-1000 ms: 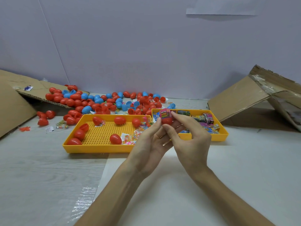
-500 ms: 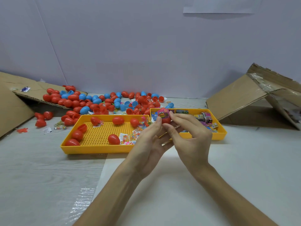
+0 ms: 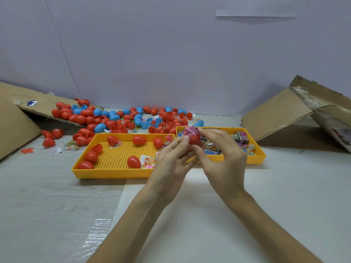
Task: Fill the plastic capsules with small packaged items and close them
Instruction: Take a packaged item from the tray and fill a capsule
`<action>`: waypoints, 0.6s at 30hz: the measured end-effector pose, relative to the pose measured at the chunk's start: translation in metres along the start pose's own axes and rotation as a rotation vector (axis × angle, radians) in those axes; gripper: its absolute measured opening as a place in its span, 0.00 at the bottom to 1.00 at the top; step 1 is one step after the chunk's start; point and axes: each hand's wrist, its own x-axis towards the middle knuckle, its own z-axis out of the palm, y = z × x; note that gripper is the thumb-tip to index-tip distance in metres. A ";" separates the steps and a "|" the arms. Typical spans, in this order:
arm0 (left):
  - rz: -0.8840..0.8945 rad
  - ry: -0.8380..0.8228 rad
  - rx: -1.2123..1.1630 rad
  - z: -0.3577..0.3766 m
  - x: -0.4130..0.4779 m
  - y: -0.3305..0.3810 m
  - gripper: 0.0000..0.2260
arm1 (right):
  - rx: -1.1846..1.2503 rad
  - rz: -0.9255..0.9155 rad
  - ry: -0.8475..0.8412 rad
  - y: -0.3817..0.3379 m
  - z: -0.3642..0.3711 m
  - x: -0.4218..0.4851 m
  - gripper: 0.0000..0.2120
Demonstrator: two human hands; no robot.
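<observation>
Over the desk, left hand and right hand still pinch the red capsule, pink packet now blurred, label unreadable; they hide part of the packet tray; beside it the capsule tray, loose capsules heaped behind

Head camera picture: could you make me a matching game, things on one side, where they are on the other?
Things:
1. red plastic capsule stuffed with a pink packet
2. blue plastic capsules
3. left yellow plastic tray
4. right yellow plastic tray

Places:
A. holds printed packets
B. pinched between left hand and right hand
C. holds closed red capsules
D. heaped by the wall

Pairs: 1-B, 2-D, 3-C, 4-A
</observation>
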 end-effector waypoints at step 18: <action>-0.025 0.046 0.033 -0.001 -0.001 0.001 0.11 | 0.011 -0.005 -0.046 0.002 -0.002 0.002 0.18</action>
